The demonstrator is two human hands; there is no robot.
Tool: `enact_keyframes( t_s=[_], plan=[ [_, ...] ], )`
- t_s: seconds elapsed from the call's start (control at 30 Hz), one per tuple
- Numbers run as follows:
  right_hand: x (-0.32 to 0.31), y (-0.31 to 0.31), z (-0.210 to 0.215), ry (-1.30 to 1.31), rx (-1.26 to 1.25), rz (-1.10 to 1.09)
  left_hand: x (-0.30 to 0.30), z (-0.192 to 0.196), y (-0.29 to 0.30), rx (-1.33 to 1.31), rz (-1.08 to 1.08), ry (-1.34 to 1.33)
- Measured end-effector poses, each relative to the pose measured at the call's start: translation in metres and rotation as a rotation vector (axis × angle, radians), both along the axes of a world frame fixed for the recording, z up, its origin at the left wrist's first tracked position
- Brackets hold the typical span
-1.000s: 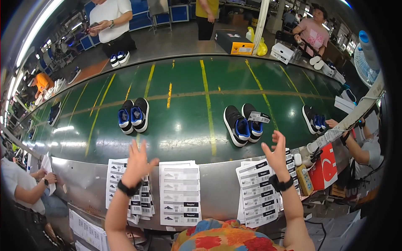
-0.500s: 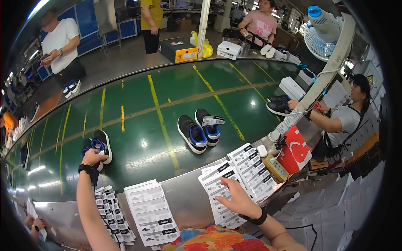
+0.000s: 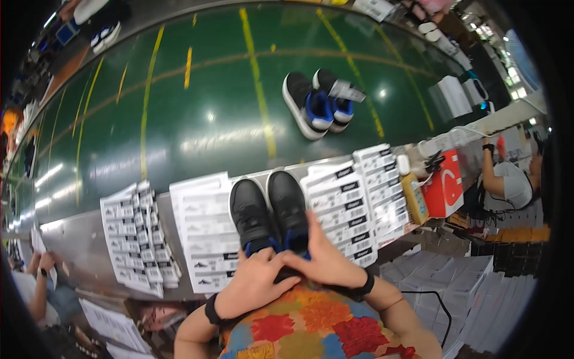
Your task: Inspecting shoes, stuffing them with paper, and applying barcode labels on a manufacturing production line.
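A pair of black sneakers with blue lining and white soles is close in front of my body, toes pointing away. My left hand is closed at the heel of the left sneaker, its fingers partly hidden by the opening. My right hand grips the right sneaker along its outer side and heel. Beneath and beside the shoes are printed label sheets. Farther off, a second pair of black sneakers rests on the green belt, a label strip across one shoe.
Overlapping label stacks lie at left, more label sheets at right. Beyond these are a yellow power strip and a red box. A co-worker sits at right; another person's hands show at lower left.
The sneakers my left hand gripped on the belt are now close to my body, held by both hands. My right hand has left the label sheets. The view has tilted down.
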State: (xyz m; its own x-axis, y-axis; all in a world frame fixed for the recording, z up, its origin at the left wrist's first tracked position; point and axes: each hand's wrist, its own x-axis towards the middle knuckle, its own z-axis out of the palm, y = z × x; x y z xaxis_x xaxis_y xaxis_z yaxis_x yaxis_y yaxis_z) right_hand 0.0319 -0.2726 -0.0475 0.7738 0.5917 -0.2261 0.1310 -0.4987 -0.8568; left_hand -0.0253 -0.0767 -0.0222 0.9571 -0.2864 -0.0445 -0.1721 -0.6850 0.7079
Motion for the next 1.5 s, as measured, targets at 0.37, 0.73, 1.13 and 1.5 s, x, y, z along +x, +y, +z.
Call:
enact_keyframes(
  t_s=[0.37, 0.73, 1.13, 1.5],
  plan=[
    [0.017, -0.013, -0.009, -0.344, -0.168, 0.03, -0.011, -0.027, 0.023, -0.028, 0.405, 0.011],
    [0.011, -0.015, -0.006, -0.279, -0.261, -0.058, -0.011, -0.038, 0.012, -0.127, 0.45, 0.024],
    [0.03, -0.02, -0.007, -0.618, -0.135, 0.135, 0.007, -0.042, 0.022, -0.003, 0.24, -0.233],
    [0.043, -0.019, -0.008, -0.753, -0.152, 0.319, 0.015, -0.047, 0.027, 0.128, 0.109, -0.368]
  ],
)
